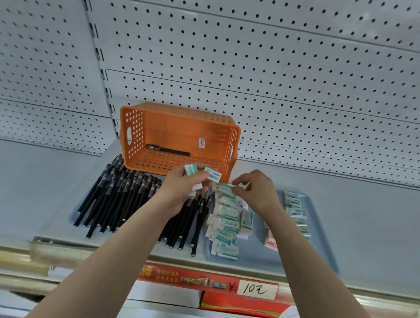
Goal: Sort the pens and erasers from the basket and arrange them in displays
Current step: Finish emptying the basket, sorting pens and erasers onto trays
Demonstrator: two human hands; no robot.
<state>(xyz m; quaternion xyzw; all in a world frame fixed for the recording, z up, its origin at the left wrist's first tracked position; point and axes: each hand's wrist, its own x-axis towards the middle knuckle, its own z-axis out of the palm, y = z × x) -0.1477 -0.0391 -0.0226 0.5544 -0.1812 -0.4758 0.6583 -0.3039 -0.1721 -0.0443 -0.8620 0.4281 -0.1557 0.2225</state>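
Pens (119, 198) lie on the shelf; one pen (168, 150) waits in the tipped basket (132, 130). The left hand (182, 186) clutches loose erasers (213, 174) in curled fingers (198, 176); one may slip. The right hand (256, 190) pinches an eraser (224, 187) above the row (227, 227); a nudge could skew it.

Handwritten "10元" after "¥:" on the red shelf-edge price tag (257, 288)
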